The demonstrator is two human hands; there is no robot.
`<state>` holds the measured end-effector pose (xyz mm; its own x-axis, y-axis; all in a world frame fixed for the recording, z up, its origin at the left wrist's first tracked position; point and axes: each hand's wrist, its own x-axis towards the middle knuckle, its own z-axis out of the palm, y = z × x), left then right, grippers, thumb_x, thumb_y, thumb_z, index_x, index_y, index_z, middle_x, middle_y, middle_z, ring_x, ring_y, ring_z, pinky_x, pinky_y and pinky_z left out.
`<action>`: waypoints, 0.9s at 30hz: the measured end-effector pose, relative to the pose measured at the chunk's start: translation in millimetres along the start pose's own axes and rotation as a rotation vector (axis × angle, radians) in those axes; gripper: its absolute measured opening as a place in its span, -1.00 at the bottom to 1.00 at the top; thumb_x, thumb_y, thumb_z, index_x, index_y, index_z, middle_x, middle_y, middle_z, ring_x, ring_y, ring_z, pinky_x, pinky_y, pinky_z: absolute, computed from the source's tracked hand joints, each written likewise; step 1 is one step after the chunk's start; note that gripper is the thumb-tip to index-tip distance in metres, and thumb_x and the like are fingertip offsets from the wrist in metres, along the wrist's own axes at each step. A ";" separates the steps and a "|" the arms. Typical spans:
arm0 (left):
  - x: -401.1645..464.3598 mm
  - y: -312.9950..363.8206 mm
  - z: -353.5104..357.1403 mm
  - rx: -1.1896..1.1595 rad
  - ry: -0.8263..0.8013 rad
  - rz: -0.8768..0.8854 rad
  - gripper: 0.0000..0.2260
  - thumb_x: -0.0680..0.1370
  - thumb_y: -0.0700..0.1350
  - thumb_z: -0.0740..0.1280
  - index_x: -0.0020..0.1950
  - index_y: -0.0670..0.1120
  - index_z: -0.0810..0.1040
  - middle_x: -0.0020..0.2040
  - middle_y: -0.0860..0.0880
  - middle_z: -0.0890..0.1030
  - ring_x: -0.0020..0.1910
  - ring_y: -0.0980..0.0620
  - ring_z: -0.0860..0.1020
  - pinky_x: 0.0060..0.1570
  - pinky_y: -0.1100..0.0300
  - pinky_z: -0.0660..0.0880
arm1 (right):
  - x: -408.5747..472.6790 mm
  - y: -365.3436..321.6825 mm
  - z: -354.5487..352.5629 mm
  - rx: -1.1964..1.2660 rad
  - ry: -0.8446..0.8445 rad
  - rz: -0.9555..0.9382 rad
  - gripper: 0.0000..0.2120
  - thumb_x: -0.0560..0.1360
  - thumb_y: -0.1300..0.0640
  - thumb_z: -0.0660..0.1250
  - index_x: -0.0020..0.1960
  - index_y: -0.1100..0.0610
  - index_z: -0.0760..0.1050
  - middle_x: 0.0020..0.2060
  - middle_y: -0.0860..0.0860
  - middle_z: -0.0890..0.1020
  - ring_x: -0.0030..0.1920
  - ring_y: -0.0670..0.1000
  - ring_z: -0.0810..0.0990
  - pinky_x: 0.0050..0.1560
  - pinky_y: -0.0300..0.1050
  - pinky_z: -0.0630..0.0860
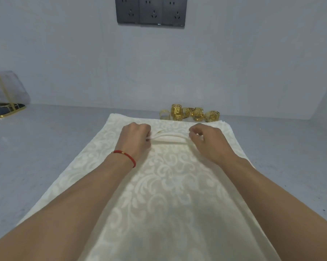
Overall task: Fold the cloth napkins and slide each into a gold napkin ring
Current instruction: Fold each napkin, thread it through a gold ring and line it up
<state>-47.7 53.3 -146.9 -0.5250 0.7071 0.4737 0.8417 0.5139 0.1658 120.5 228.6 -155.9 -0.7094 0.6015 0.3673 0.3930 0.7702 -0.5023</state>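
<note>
Head view, centre of frame: cream damask napkin point(164, 185) spread flat on the grey bench point(46, 147), running from the bottom edge up to mid-frame. Just above centre, a narrow ridge of cloth point(169, 138) gathered up off the napkin's far part. Left hand point(137, 139) at the ridge's left end, fingers point(148, 138) curled in and pinching the fold; red cord bracelet point(126, 156) on that wrist. Right hand point(208, 143) at the ridge's right end, fingers point(193, 134) bent down and closed on the cloth, thumb side facing the ridge. Both hands touching the napkin, well apart from each other, the pleat stretched between them.

Behind the napkin's far edge, right of centre: cluster of gold napkin rings point(189, 113), cut-out patterned, standing and lying close together, untouched. Upper left edge of frame: a folded pale bundle tied with a gold band point(6, 89) on a dark gold-rimmed tray point(0, 108). Top centre on the wall: grey socket panel point(151, 11).

Step in hand, by judgement: folding, likely the first pleat or roll of this napkin; no ring fitted yet, so an early stage. Next move probably calls for even tension at both ends, keeping the ridge straight and parallel to the far edge while gathering more cloth, until narrow enough to pass through a ring.
</note>
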 end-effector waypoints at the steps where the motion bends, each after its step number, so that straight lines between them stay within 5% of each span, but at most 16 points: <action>1: -1.7 -4.9 4.2 0.014 0.059 -0.009 -0.72 0.34 -0.33 0.34 -0.39 -0.07 0.28 -0.48 0.00 0.29 -0.42 -0.10 0.31 -0.38 0.13 0.11 | 12.4 2.4 3.7 0.013 0.029 0.035 -0.77 0.65 0.02 0.24 0.20 0.04 0.61 0.13 -0.04 0.69 0.18 0.06 0.61 0.21 0.08 0.54; 3: -7.9 -13.5 11.2 -0.002 0.128 -0.046 -0.63 0.30 -0.35 0.35 -0.43 -0.03 0.18 -0.52 0.04 0.21 -0.50 0.03 0.16 -0.44 0.16 -0.01 | 39.8 4.2 11.7 0.027 0.081 0.081 -0.78 0.64 0.04 0.23 0.10 0.06 0.64 0.03 -0.02 0.70 0.09 0.10 0.62 0.13 0.09 0.57; 6: -5.5 -29.8 25.6 -0.069 0.124 -0.164 -0.76 0.33 -0.26 0.36 -0.39 -0.04 0.32 -0.49 0.01 0.34 -0.44 0.00 0.26 -0.43 0.15 0.10 | 85.2 2.6 24.9 -0.059 0.109 0.088 -0.76 0.64 0.08 0.20 0.01 0.12 0.63 -0.08 0.06 0.70 0.00 0.19 0.62 0.06 0.12 0.58; 12: -0.6 -42.9 34.0 -0.047 0.141 -0.240 -0.94 0.35 -0.17 0.34 -0.27 -0.04 0.48 -0.38 0.01 0.51 -0.32 -0.09 0.41 -0.33 0.13 0.29 | 161.2 -5.9 60.8 -0.275 0.029 0.099 -0.66 0.63 0.10 0.24 0.39 0.06 0.50 0.32 0.15 0.48 0.34 0.24 0.44 0.24 0.13 0.43; 17: 0.2 -46.1 31.8 -0.028 0.129 -0.244 -0.96 0.39 -0.14 0.35 -0.19 -0.05 0.52 -0.32 0.00 0.55 -0.28 -0.08 0.42 -0.30 0.11 0.38 | 188.7 -2.7 81.5 -0.454 0.071 0.148 -0.77 0.59 0.20 0.31 0.23 0.10 0.57 0.26 0.14 0.48 0.32 0.21 0.41 0.23 0.12 0.40; 22: -0.6 -45.3 25.0 -0.065 0.170 -0.234 -0.95 0.35 -0.20 0.38 -0.22 -0.09 0.55 -0.36 -0.05 0.57 -0.30 -0.13 0.50 -0.31 0.07 0.44 | 153.0 -9.8 31.4 0.158 0.298 0.258 -0.84 0.58 0.06 0.34 0.04 0.09 0.65 -0.01 0.05 0.69 0.05 0.12 0.61 0.05 -0.06 0.49; 25: 0.5 -41.6 23.7 -0.066 0.192 -0.202 -0.94 0.35 -0.21 0.40 -0.24 -0.09 0.54 -0.40 -0.07 0.53 -0.34 -0.14 0.47 -0.41 0.16 0.22 | 99.7 -4.9 -3.8 0.572 0.371 0.364 -0.87 0.49 0.03 0.44 -0.13 0.09 0.65 -0.22 -0.05 0.68 -0.16 0.03 0.63 0.01 0.01 0.60; 27: 1.2 -39.4 21.7 -0.069 0.213 -0.192 -0.90 0.34 -0.21 0.42 -0.28 -0.09 0.50 -0.47 -0.05 0.45 -0.40 -0.12 0.40 -0.44 0.20 0.09 | 64.7 1.0 -16.6 0.883 0.358 0.460 -0.84 0.50 0.10 0.49 0.02 0.16 0.63 -0.16 0.05 0.70 -0.21 0.03 0.64 0.04 0.00 0.68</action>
<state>-84.2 44.5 -171.6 -0.6435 0.4781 0.5978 0.7398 0.5892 0.3250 84.7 271.7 -119.6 -0.3300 0.9343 0.1344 -0.0866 0.1118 -0.9899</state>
